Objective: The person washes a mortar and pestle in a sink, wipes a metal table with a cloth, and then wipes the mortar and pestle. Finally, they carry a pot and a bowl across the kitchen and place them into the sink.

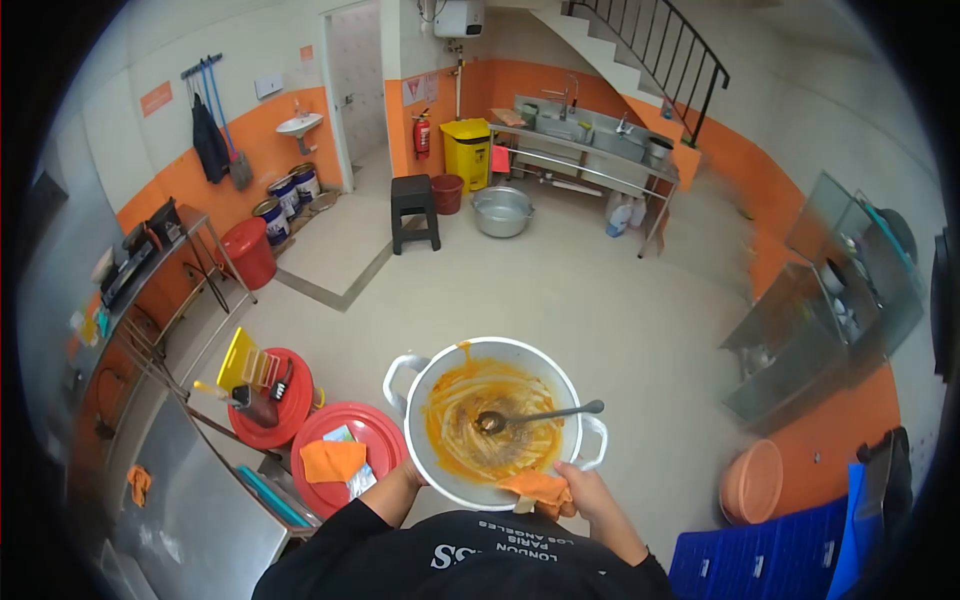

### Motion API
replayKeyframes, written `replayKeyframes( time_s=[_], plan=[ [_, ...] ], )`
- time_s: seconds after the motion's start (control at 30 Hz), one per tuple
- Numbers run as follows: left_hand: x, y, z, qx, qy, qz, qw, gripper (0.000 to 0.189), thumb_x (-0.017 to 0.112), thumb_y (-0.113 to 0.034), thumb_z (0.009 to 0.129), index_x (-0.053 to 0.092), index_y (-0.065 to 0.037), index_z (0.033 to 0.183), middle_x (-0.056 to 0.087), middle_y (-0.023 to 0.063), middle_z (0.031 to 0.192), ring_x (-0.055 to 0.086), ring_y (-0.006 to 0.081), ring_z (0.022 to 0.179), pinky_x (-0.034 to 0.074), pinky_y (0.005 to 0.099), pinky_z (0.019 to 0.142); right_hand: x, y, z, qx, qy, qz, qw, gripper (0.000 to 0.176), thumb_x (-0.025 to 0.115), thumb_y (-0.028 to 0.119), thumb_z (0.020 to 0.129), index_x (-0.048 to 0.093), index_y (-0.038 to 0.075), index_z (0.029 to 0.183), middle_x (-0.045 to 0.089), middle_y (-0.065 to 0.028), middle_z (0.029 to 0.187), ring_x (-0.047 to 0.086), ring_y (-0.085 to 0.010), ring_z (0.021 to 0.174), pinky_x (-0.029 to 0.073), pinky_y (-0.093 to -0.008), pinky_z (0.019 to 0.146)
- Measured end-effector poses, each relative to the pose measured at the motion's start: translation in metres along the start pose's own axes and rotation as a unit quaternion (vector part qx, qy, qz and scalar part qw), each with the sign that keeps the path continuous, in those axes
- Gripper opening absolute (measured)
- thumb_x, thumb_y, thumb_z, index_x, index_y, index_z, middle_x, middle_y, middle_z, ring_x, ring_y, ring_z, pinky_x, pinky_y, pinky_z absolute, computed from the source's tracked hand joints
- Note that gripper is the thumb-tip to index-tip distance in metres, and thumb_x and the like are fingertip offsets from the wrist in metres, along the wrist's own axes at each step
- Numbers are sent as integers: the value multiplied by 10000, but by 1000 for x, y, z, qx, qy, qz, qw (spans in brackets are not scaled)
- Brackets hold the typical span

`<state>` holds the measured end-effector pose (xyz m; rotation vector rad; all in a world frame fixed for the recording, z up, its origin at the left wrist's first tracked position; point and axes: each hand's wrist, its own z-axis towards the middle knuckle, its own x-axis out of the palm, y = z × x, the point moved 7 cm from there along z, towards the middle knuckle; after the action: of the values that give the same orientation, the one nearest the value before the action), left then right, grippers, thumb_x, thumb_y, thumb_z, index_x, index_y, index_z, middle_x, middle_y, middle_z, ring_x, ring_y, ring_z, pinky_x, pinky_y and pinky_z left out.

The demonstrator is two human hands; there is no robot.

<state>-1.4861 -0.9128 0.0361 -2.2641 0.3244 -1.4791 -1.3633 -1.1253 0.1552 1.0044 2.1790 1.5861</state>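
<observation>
A large two-handled metal pot [455, 360] is held close to the front of my body, its inside smeared with orange-brown residue. A dark ladle [545, 415] lies in it, its handle resting toward the right rim. My right hand [585, 492] grips the lower right rim through an orange cloth [538, 487]. At the lower left side of the pot is my left hand [408, 478], its fingers hidden beneath the pot.
Two red lidded bins, one with an orange cloth [333, 461] on its lid [385, 430], stand left beside a steel table [200, 500]. Blue crates [760, 560] are at lower right. Ahead are a black stool [414, 205], a metal basin [502, 212] and a sink counter [590, 155].
</observation>
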Motion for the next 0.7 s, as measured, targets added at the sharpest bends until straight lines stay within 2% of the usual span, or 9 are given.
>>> replayKeyframes(
  time_s=[0.13, 0.2, 0.27, 0.33, 0.4, 0.47, 0.5, 0.57, 0.7],
  plan=[
    [-39, -54, 31, 35, -91, -39, 995, 558, 451, -416, 883, 463, -28, 1283, 529, 165, 1264, 565, 293, 1098, 448, 423, 968, -9, 40, 114, 40, 61, -2, 997, 350, 485, 168, 919, 485, -19, 1215, 595, -99, 1105, 589, -188, 962, 473, -320, 838],
    [-50, -89, 40, 59, -140, -40, 988, 625, 476, -348, 766, 446, -7, 1288, 514, 177, 1279, 502, 346, 1171, 371, 489, 1014, -9, 68, 174, 28, 70, 41, 996, 340, 493, 166, 915, 501, -26, 1196, 595, -105, 1111, 597, -195, 968, 481, -318, 831],
    [-58, -128, 55, 126, -166, -79, 975, 586, 479, -315, 766, 466, -10, 1266, 554, 178, 1223, 527, 347, 1138, 386, 488, 1004, -13, 86, 233, 50, 66, 32, 996, 345, 509, 157, 906, 501, -30, 1196, 595, -110, 1116, 601, -204, 978, 485, -323, 837],
    [-83, -161, 84, 164, -180, -93, 965, 597, 478, -326, 780, 439, -13, 1287, 524, 178, 1257, 508, 340, 1162, 377, 492, 1005, -36, 91, 298, 53, 4, 46, 998, 346, 526, 149, 898, 502, -30, 1193, 592, -113, 1118, 601, -204, 977, 492, -335, 837],
    [-101, -203, 110, 225, -241, -69, 941, 617, 474, -329, 791, 401, -13, 1316, 497, 177, 1284, 490, 336, 1184, 367, 495, 1012, -52, 92, 357, 65, 13, 45, 997, 361, 538, 151, 893, 493, -28, 1204, 587, -122, 1119, 607, -215, 968, 505, -351, 825],
    [-128, -252, 164, 248, -250, -66, 934, 609, 455, -329, 813, 384, -6, 1324, 479, 173, 1301, 487, 338, 1186, 358, 490, 1019, -67, 123, 425, 16, -29, 103, 994, 368, 540, 158, 893, 483, -31, 1203, 583, -131, 1110, 616, -229, 950, 516, -355, 805],
    [-130, -279, 186, 258, -252, -56, 931, 601, 449, -328, 819, 387, -3, 1320, 476, 173, 1305, 486, 339, 1187, 357, 488, 1019, -74, 131, 450, 25, -28, 95, 995, 368, 540, 158, 893, 483, -31, 1203, 583, -131, 1110, 616, -229, 950, 516, -355, 805],
    [-122, -334, 239, 258, -202, -60, 943, 554, 444, -296, 839, 381, -8, 1308, 488, 164, 1275, 483, 304, 1188, 386, 482, 995, -101, 139, 489, 52, -93, 102, 989, 379, 535, 162, 893, 464, -41, 1205, 579, -141, 1096, 622, -240, 939, 520, -354, 799],
    [-93, -428, 350, 224, -200, 18, 954, 570, 439, -318, 842, 369, -6, 1313, 475, 173, 1283, 488, 311, 1174, 388, 490, 990, -148, 160, 552, 56, -117, 140, 982, 375, 521, 171, 899, 454, -54, 1191, 587, -143, 1061, 624, -242, 940, 523, -353, 788]
  ],
)
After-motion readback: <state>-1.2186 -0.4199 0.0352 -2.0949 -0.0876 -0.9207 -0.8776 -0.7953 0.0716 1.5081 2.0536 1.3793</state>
